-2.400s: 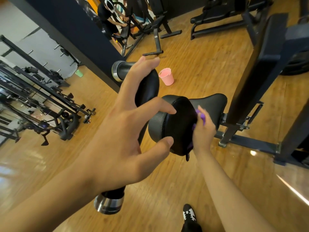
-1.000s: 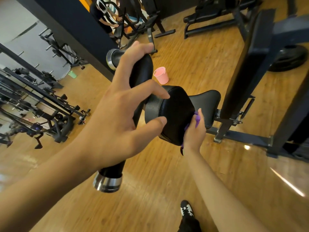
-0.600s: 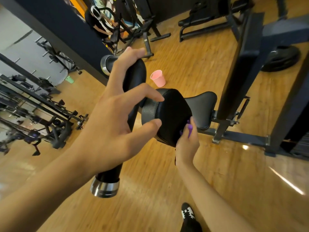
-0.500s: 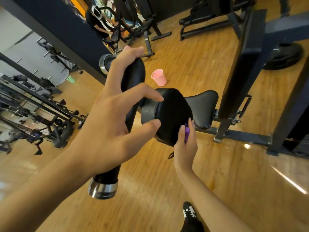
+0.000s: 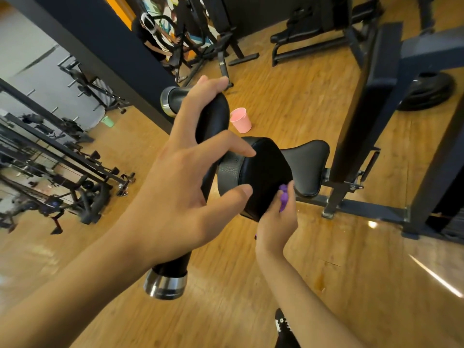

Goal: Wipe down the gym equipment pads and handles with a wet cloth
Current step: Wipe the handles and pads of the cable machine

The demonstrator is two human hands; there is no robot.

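Observation:
A black foam roller handle (image 5: 213, 114) with chrome end caps (image 5: 164, 285) runs diagonally through the middle of the view. My left hand (image 5: 170, 197) grips it, index finger over its upper part, middle finger and thumb touching the rim of a round black pad (image 5: 263, 172). My right hand (image 5: 278, 222) holds a purple cloth (image 5: 283, 197) and presses it against the pad's lower right edge. Most of the cloth is hidden by my fingers. Behind the pad sits a black seat (image 5: 308, 164).
A pink cup (image 5: 241, 120) stands on the wooden floor beyond the roller. The machine's dark upright post (image 5: 361, 109) rises at right, with a weight plate (image 5: 426, 94) behind it. Racks (image 5: 62, 159) line the left wall. My shoe (image 5: 281, 322) shows below.
My right hand slid the cloth down the pad's face from its upper right side to the lower right edge. My left hand kept its hold on the roller.

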